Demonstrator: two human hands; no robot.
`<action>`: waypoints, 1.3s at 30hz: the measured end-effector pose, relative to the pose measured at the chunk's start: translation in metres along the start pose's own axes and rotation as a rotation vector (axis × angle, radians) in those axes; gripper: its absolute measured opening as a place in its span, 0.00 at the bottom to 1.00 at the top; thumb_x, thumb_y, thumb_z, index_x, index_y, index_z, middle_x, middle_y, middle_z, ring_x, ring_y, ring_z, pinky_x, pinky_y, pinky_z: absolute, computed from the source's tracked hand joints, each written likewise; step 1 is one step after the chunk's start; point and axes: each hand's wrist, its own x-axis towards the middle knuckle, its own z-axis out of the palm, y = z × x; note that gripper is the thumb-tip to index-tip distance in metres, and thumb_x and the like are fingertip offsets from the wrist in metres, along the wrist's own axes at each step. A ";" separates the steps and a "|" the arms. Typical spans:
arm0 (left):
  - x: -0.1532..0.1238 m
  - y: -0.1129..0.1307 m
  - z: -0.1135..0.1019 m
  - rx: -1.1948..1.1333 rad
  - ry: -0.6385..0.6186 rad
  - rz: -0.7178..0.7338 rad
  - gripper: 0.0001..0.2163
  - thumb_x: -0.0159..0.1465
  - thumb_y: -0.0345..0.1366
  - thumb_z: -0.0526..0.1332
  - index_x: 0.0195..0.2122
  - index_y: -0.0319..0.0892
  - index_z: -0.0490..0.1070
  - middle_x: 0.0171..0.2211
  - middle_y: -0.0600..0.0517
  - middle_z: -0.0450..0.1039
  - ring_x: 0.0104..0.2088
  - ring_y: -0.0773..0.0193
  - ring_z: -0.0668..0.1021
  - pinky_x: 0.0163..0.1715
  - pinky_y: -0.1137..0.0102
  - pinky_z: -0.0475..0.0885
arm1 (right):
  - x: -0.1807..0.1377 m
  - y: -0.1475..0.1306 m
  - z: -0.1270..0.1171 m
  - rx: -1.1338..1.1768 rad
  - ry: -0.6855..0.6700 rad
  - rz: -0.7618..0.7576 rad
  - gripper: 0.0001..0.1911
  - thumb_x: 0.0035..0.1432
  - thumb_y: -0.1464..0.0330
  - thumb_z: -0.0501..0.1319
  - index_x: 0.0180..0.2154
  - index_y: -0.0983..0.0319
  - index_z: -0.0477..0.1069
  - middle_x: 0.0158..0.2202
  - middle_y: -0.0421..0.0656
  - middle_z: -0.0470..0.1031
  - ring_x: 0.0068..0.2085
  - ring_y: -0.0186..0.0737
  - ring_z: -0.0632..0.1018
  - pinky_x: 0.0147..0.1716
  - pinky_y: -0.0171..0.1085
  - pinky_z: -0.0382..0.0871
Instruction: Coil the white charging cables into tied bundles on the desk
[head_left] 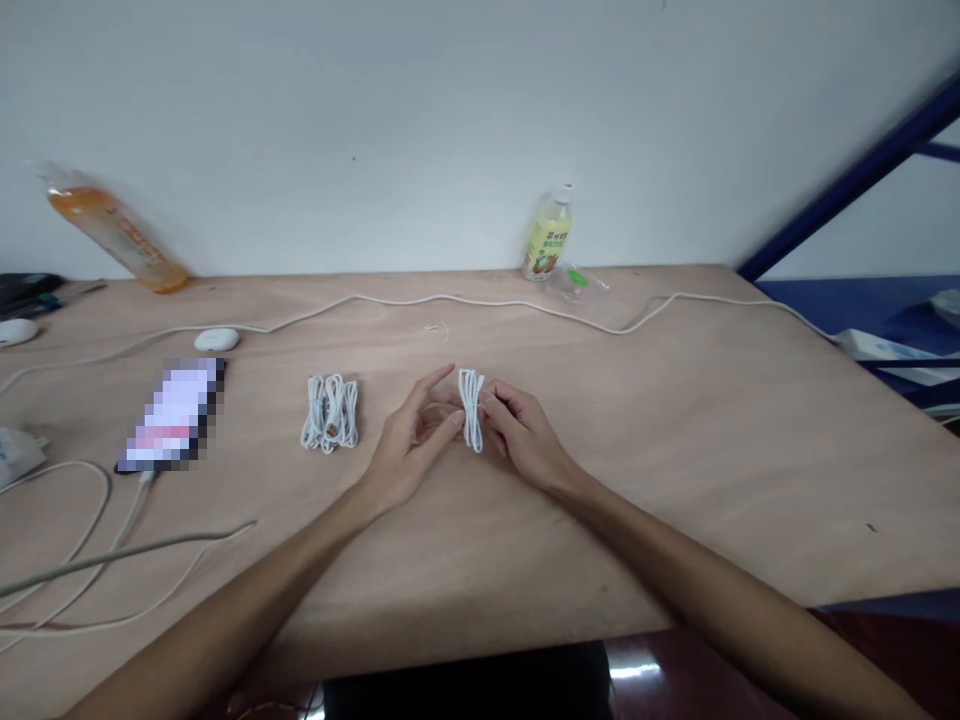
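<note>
A small folded bundle of white cable [472,408] stands upright at the middle of the wooden table [675,440]. My right hand [525,432] has its fingers closed round the bundle's right side. My left hand [412,438] touches the bundle's left side with thumb and fingers pinched on it, the forefinger raised. A second coiled white cable bundle [330,412] lies flat on the table a little to the left of my left hand.
A phone [174,416] with a cable plugged in lies at the left, a white earbud case [217,340] behind it. Loose white cables [90,560] trail at the left and along the back. Two drink bottles [549,236] [112,232] stand by the wall.
</note>
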 end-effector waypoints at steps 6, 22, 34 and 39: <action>-0.002 -0.005 -0.005 0.473 0.087 0.393 0.23 0.76 0.30 0.60 0.71 0.51 0.68 0.60 0.43 0.76 0.59 0.56 0.81 0.52 0.62 0.82 | 0.001 0.003 0.003 0.174 -0.025 0.099 0.29 0.64 0.41 0.66 0.28 0.56 0.63 0.22 0.32 0.56 0.21 0.31 0.57 0.19 0.34 0.50; -0.003 -0.011 -0.010 0.898 0.189 0.931 0.14 0.73 0.26 0.65 0.56 0.50 0.80 0.56 0.46 0.78 0.55 0.57 0.82 0.47 0.64 0.82 | 0.000 0.004 0.005 0.335 -0.166 0.205 0.26 0.60 0.45 0.70 0.28 0.57 0.65 0.21 0.29 0.52 0.21 0.31 0.55 0.20 0.34 0.51; -0.002 -0.004 -0.010 0.773 0.138 0.808 0.11 0.74 0.29 0.65 0.52 0.51 0.83 0.50 0.46 0.86 0.55 0.52 0.85 0.55 0.55 0.82 | 0.002 -0.001 0.001 0.294 -0.199 0.182 0.28 0.59 0.42 0.70 0.29 0.58 0.67 0.22 0.33 0.60 0.22 0.31 0.58 0.20 0.34 0.48; -0.003 -0.003 -0.007 0.591 0.168 0.525 0.06 0.73 0.40 0.68 0.45 0.46 0.84 0.45 0.45 0.88 0.51 0.52 0.87 0.54 0.58 0.83 | 0.000 0.000 -0.002 0.134 -0.194 0.129 0.25 0.66 0.44 0.65 0.31 0.57 0.68 0.20 0.31 0.58 0.21 0.32 0.56 0.22 0.36 0.47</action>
